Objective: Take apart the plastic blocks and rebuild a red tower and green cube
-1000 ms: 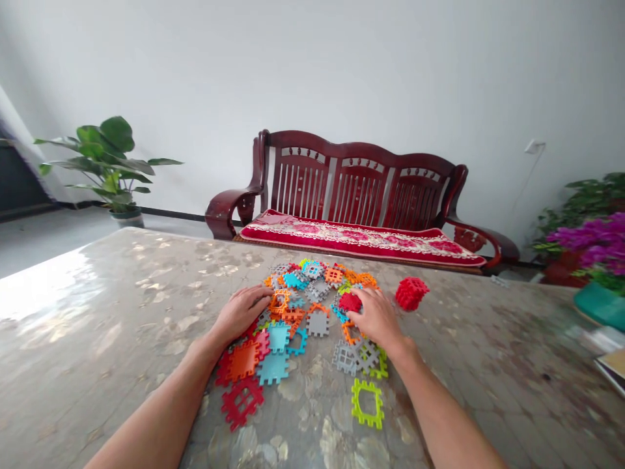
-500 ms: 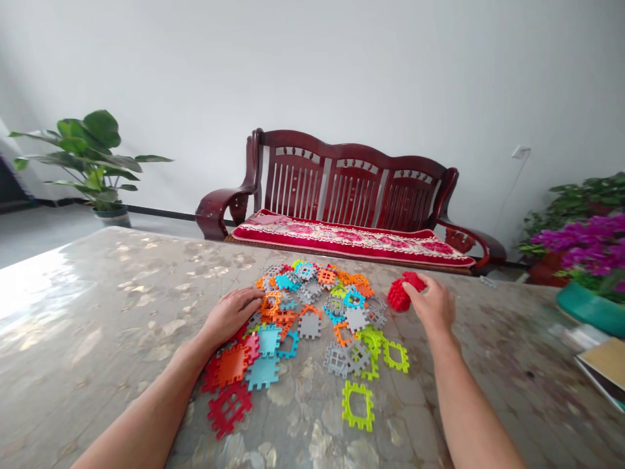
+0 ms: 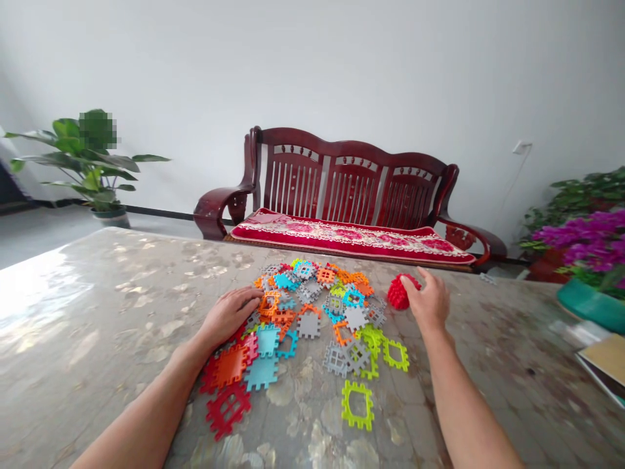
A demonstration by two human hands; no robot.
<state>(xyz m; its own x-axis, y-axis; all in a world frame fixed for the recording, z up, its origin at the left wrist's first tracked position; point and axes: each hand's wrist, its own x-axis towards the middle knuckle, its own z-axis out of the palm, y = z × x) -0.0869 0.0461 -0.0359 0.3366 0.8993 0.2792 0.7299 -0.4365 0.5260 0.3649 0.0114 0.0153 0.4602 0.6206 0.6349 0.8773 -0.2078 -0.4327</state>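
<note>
Many flat notched plastic pieces in orange, blue, grey, red and green lie in a loose pile on the patterned table [image 3: 131, 306]. My left hand [image 3: 232, 312] rests palm down at the pile's left edge, beside an orange frame piece [image 3: 269, 303], its fingers extended and holding nothing. To the right of the pile sits a cluster of red pieces [image 3: 398, 293]. My right hand [image 3: 428, 296] is just right of that cluster, thumb and fingers apart, the thumb close to it. Nearer the front lies a single green frame [image 3: 357, 417], apart from the others.
Beyond the table stands a dark red wooden bench [image 3: 351, 189] with a red patterned cover. A teal pot [image 3: 590, 305] with purple flowers is at the right, near a brown-covered book [image 3: 604, 358]. A leafy potted plant [image 3: 92, 172] stands at the back left.
My right hand has let go of the red pieces; its fingers have spread and it has moved slightly left. The red cluster now rests on the table. My left hand has hardly moved.
</note>
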